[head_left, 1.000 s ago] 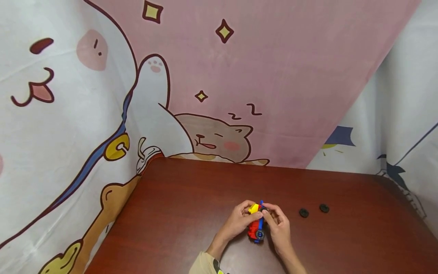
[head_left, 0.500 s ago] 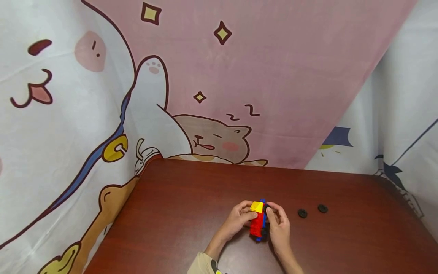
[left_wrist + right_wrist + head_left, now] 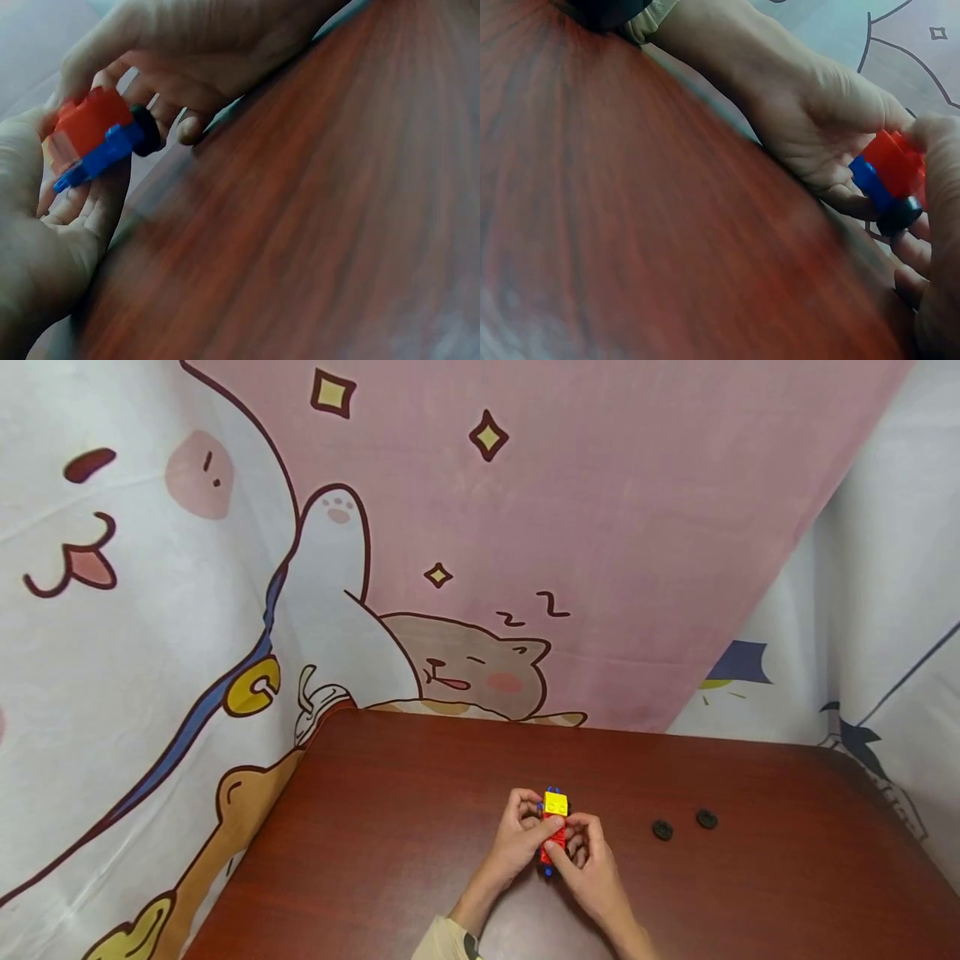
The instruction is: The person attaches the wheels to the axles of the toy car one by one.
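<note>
A small toy car [image 3: 553, 831] of building blocks is between both hands, over the tabletop. Its yellow block [image 3: 556, 802] faces up at the far end, with red blocks behind it and blue parts showing at both ends. My left hand [image 3: 517, 842] holds it from the left, thumb across the red part. From the right, my right hand [image 3: 592, 867] grips the near half, thumb on the red blocks. In the left wrist view a blue base [image 3: 105, 159] runs under the red blocks [image 3: 90, 120], with a black wheel [image 3: 145, 130] at one end. The right wrist view also shows a black wheel [image 3: 900, 216].
Two loose black wheels [image 3: 662, 830] lie side by side on the table, right of the hands. The brown wooden tabletop [image 3: 390, 810] reaches back to a printed cloth [image 3: 637, 527] hanging behind it and along both sides.
The car has turned from showing its wheeled side to showing its top, and has shifted left. My right hand has moved left with it, its thumb now on the red blocks.
</note>
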Demonstrator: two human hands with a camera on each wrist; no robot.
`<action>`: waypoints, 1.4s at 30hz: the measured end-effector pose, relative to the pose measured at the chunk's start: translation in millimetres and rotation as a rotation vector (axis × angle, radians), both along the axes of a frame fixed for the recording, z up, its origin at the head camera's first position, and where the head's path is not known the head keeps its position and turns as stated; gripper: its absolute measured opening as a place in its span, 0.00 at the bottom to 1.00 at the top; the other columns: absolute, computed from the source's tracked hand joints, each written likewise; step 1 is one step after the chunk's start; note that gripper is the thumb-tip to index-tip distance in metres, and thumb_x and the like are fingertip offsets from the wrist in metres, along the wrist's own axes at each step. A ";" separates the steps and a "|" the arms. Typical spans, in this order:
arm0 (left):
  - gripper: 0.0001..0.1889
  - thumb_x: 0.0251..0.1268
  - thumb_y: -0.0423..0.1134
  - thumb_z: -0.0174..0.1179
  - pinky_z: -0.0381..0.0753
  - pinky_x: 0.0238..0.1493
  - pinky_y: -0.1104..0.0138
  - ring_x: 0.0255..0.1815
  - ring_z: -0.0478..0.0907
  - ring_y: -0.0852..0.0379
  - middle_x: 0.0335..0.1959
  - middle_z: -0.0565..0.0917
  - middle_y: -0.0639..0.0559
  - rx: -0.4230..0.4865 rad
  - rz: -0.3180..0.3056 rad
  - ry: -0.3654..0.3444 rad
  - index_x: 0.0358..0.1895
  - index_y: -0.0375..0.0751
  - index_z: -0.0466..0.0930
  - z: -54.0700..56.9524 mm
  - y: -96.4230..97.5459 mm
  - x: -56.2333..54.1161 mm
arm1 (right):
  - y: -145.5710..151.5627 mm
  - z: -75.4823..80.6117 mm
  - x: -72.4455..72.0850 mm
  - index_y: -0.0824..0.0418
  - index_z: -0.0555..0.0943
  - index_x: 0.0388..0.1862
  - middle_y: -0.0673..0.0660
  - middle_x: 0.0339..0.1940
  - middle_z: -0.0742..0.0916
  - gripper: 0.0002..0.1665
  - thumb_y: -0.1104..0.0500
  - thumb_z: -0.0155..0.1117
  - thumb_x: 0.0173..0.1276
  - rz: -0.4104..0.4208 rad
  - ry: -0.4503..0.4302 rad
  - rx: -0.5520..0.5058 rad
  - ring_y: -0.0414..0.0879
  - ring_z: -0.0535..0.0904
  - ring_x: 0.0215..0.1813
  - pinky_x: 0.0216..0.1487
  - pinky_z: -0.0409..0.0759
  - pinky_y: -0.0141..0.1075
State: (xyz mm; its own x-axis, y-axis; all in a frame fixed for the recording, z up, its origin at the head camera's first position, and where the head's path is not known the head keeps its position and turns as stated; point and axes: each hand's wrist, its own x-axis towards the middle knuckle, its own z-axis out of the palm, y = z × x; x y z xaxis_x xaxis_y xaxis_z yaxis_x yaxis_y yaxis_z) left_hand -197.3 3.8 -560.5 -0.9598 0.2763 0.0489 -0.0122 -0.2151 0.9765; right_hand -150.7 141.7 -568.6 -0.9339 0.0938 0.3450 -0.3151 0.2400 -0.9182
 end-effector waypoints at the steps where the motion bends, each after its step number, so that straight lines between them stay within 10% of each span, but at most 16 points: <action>1: 0.26 0.66 0.34 0.65 0.79 0.32 0.76 0.32 0.78 0.66 0.39 0.74 0.52 0.010 0.003 0.002 0.56 0.27 0.59 -0.5 0.5 0.4 | -0.1 -1.1 0.6 0.62 0.71 0.55 0.52 0.37 0.78 0.27 0.65 0.74 0.60 -0.002 0.009 0.053 0.38 0.72 0.31 0.24 0.71 0.28; 9: 0.24 0.68 0.36 0.63 0.80 0.33 0.76 0.34 0.78 0.65 0.40 0.76 0.53 0.014 0.046 -0.027 0.58 0.31 0.61 -5.3 2.5 0.9 | 1.6 -6.9 3.9 0.60 0.76 0.54 0.44 0.29 0.79 0.36 0.55 0.83 0.46 -0.238 0.152 0.462 0.30 0.67 0.26 0.23 0.64 0.25; 18: 0.24 0.71 0.33 0.58 0.86 0.50 0.63 0.48 0.80 0.61 0.59 0.77 0.30 0.063 -0.040 0.028 0.67 0.29 0.67 0.0 -0.3 -4.3 | 6.5 6.4 -5.8 0.69 0.72 0.59 0.57 0.42 0.86 0.21 0.70 0.63 0.68 -0.218 -0.056 -0.121 0.33 0.79 0.32 0.31 0.80 0.23; 23: 0.21 0.73 0.35 0.57 0.88 0.43 0.63 0.40 0.81 0.62 0.51 0.81 0.31 -0.022 -0.121 0.049 0.63 0.28 0.73 -0.6 0.4 -2.0 | 7.9 11.9 -4.0 0.74 0.68 0.61 0.50 0.42 0.84 0.20 0.69 0.57 0.73 -0.174 -0.102 -0.301 0.35 0.81 0.34 0.33 0.84 0.27; 33: 0.17 0.73 0.37 0.58 0.85 0.25 0.70 0.25 0.78 0.60 0.35 0.82 0.54 -0.058 -0.122 -0.016 0.56 0.25 0.76 -4.3 2.0 6.4 | 7.9 1.8 4.4 0.67 0.75 0.60 0.56 0.45 0.82 0.19 0.69 0.61 0.71 -0.153 -0.080 -0.091 0.34 0.77 0.36 0.34 0.78 0.25; 42: 0.16 0.73 0.37 0.57 0.88 0.26 0.60 0.22 0.79 0.58 0.30 0.82 0.52 -0.041 -0.079 -0.012 0.53 0.24 0.76 0.9 2.0 -1.4 | 47.6 0.1 -11.3 0.68 0.84 0.47 0.65 0.46 0.80 0.15 0.73 0.67 0.61 -0.559 0.188 0.165 0.33 0.66 0.47 0.48 0.58 0.35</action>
State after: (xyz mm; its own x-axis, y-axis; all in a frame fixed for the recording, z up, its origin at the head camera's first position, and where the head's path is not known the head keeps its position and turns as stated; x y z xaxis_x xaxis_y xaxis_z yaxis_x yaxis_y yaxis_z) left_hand -198.7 5.9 -559.6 -0.9355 0.3526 0.0242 -0.0395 -0.1724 0.9842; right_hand -162.0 189.3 -568.5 -0.6805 0.4832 0.5508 -0.2532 0.5503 -0.7957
